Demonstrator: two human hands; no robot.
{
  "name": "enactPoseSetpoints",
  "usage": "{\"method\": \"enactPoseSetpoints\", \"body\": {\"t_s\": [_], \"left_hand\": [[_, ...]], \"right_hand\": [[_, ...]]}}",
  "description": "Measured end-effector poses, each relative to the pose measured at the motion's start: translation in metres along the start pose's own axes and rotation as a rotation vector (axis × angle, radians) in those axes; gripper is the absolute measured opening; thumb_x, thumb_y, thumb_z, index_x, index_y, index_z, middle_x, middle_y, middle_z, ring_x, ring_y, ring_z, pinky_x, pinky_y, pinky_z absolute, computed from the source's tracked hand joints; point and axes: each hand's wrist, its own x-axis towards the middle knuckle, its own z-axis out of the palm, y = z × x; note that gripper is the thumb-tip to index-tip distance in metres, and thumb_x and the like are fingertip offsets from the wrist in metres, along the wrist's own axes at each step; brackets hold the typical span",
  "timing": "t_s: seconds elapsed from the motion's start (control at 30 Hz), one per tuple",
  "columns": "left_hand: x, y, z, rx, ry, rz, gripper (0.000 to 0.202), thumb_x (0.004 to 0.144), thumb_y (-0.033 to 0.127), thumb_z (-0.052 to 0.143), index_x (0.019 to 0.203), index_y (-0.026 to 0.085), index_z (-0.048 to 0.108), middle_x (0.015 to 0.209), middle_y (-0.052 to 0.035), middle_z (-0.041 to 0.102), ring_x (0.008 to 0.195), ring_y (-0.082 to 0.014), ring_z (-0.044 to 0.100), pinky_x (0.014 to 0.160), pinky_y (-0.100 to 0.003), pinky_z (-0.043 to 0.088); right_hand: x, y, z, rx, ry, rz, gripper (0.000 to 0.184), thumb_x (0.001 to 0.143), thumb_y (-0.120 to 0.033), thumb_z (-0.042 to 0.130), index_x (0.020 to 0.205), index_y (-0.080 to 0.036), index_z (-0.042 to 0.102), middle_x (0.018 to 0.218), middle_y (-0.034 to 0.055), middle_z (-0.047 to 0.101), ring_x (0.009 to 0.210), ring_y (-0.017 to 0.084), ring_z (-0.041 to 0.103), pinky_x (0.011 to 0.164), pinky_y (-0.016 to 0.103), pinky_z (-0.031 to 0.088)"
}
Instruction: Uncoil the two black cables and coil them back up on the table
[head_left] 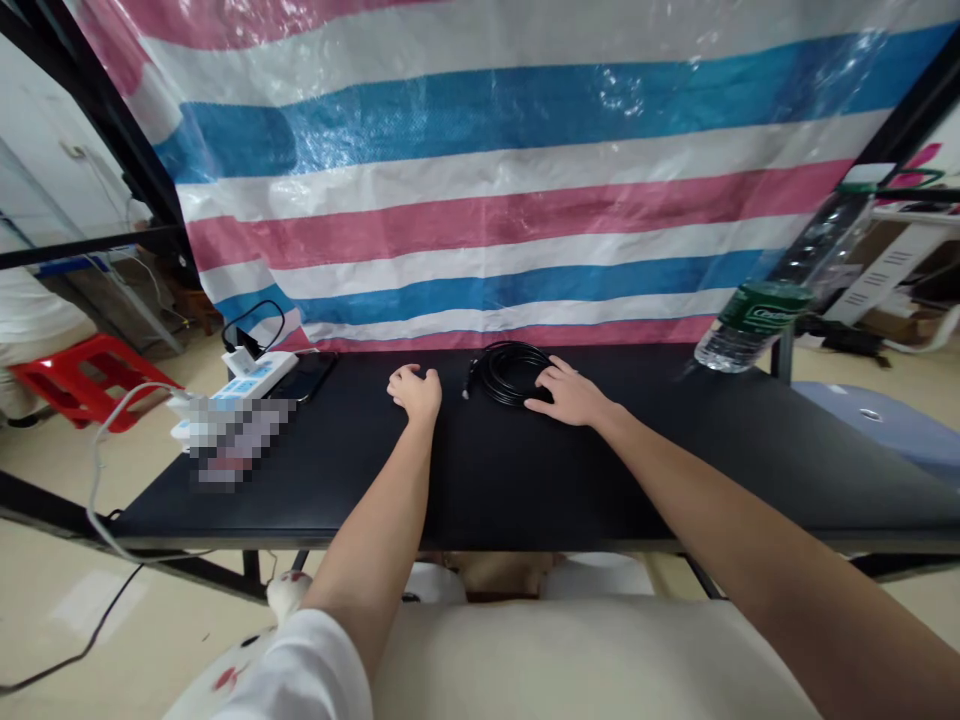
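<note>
A coil of black cable (496, 386) lies on the black tabletop (517, 480), with a connector end (466, 388) sticking out at its left. My right hand (571, 392) rests at the coil's right side, fingers and thumb around its edge. To the left of the coil, apart from it, my left hand (416, 391) hovers at or just above the tabletop. Its fingers are loosely curled, the thumb stands away from them, and nothing shows in it.
At the left, a white power strip (259, 378) with plugs stands beside a dark phone (311, 375) and a blurred-out item (244, 445). A clear water bottle (765, 305) with a green label stands at the right rear. A striped plastic sheet (487, 220) hangs behind the table.
</note>
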Motion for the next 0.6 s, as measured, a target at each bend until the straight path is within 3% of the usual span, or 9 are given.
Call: {"method": "enactPoseSetpoints", "body": {"t_s": [0.23,0.4,0.5,0.6], "left_hand": [[-0.005,0.002,0.0,0.067,-0.046,0.039,0.009,0.075,0.018,0.059,0.083,0.023,0.056,0.12,-0.011,0.056,0.125,-0.0291,0.045,0.103,-0.043,0.036],[-0.002,0.001,0.002,0.092,-0.061,0.046,0.009,0.076,0.021,0.058,0.085,0.024,0.057,0.119,-0.0104,0.056,0.125,-0.0288,0.045,0.103,-0.043,0.036],[-0.002,-0.001,0.004,0.096,-0.066,0.054,0.009,0.076,0.021,0.058,0.084,0.024,0.055,0.119,-0.0102,0.057,0.125,-0.0283,0.045,0.104,-0.043,0.035],[0.0,-0.002,0.005,0.072,-0.067,0.066,0.008,0.076,0.021,0.058,0.082,0.024,0.053,0.118,-0.0101,0.057,0.123,-0.0292,0.046,0.104,-0.045,0.034]], "right_hand": [[-0.004,0.039,-0.004,-0.049,0.061,0.107,0.046,0.084,-0.052,0.05,0.113,-0.021,0.067,0.152,0.0108,0.038,0.141,0.033,0.03,0.113,0.05,0.03],[0.006,0.054,-0.002,0.057,0.111,0.192,0.045,0.076,-0.043,0.06,0.116,-0.025,0.066,0.148,0.0074,0.045,0.138,0.033,0.035,0.113,0.048,0.03],[0.012,0.046,0.005,0.202,0.254,0.318,0.04,0.077,-0.035,0.054,0.114,-0.024,0.065,0.138,0.0084,0.054,0.131,0.03,0.044,0.111,0.047,0.033],[0.018,0.027,0.015,0.314,0.516,0.502,0.038,0.081,-0.032,0.043,0.11,-0.02,0.064,0.125,0.0132,0.059,0.12,0.03,0.05,0.103,0.05,0.039]]}}
